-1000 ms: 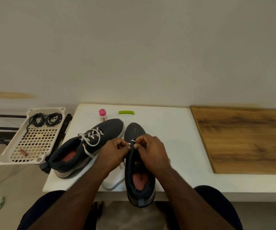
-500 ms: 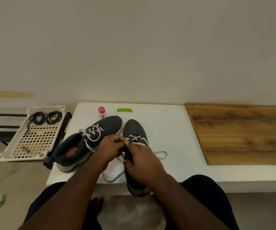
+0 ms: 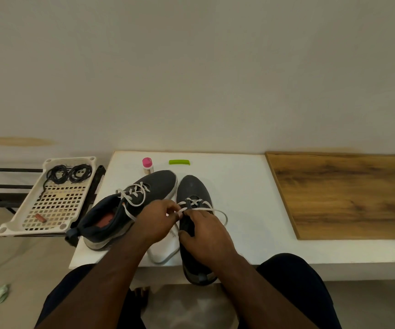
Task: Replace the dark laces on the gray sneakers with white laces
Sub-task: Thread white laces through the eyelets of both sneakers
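Two hands, left (image 3: 155, 222) pinching flat white lace (image 3: 215, 211), right (image 3: 207, 236) gripping knit gray sneaker (image 3: 194, 193)

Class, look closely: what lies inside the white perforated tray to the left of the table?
Inside the tray lie two coiled dark laces at its far end and a small reddish object near its front. Nothing covers the tray's inside.

The right hand (image 3: 209, 236) covers the opening and upper eyelets of the near sneaker (image 3: 193, 195), so how far its white lace (image 3: 215, 211) is threaded cannot be told. The left hand (image 3: 156, 222) hides the fingertips where they meet the lace. The wooden board (image 3: 343, 193) is cut off at the right edge. The small brown thing (image 3: 41, 218) in the basket (image 3: 9, 230) is too small to identify.
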The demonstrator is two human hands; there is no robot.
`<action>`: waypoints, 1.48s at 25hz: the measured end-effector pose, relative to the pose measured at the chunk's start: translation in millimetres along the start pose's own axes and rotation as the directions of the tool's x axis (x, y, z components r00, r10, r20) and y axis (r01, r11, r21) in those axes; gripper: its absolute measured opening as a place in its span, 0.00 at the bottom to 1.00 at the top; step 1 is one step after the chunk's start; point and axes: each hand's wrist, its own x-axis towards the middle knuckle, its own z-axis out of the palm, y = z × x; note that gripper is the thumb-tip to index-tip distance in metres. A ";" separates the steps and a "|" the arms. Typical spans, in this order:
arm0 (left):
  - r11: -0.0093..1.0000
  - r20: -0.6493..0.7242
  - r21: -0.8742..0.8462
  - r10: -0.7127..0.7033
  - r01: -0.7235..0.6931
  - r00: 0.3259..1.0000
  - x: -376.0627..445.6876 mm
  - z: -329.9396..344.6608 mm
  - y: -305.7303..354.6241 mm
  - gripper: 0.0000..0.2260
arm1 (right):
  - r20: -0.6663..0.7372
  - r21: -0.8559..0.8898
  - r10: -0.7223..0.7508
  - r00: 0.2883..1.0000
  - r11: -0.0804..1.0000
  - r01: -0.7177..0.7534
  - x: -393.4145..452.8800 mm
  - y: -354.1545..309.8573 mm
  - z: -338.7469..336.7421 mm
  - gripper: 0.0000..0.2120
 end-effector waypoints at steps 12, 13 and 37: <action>0.940 -0.145 -0.332 -0.127 0.073 0.981 0.9 -8.2 11.6 0.04 | -0.008 0.024 0.003 1.000 1.000 -0.003 0.8 2.4 0.4 0.21; 0.992 -0.061 -0.119 -0.054 0.046 0.997 0.9 -1.9 6.9 0.03 | -0.008 0.027 0.002 1.000 1.000 -0.002 1.0 1.9 0.8 0.21; 0.702 -0.119 -0.708 -0.227 0.077 0.967 -3.9 -23.4 22.8 0.11 | 0.012 0.073 0.009 1.000 0.997 -0.009 -1.5 0.5 -3.4 0.22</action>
